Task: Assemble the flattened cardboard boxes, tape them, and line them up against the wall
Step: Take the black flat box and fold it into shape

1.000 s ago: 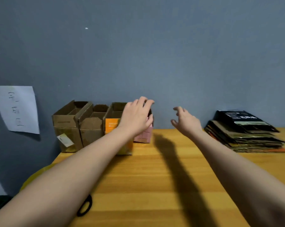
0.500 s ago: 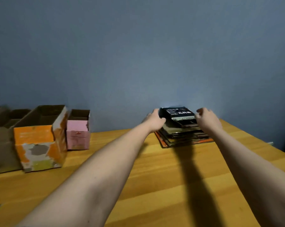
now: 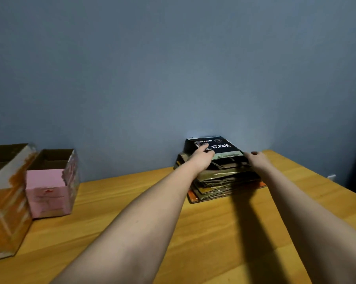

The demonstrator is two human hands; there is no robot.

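We have two assembled boxes, orange (image 3: 7, 203) and pink (image 3: 50, 189), standing left of the flat stack (image 3: 224, 177) (much remains). Our left hand (image 3: 201, 158) pinches the black top flat (image 3: 214, 145), thumb above; right hand (image 3: 256, 160) grasps its right edge, fingers hidden.

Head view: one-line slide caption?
Both hands, left hand and right hand, reach the black flattened box atop the stack of flattened boxes; assembled pink box stands by the wall.
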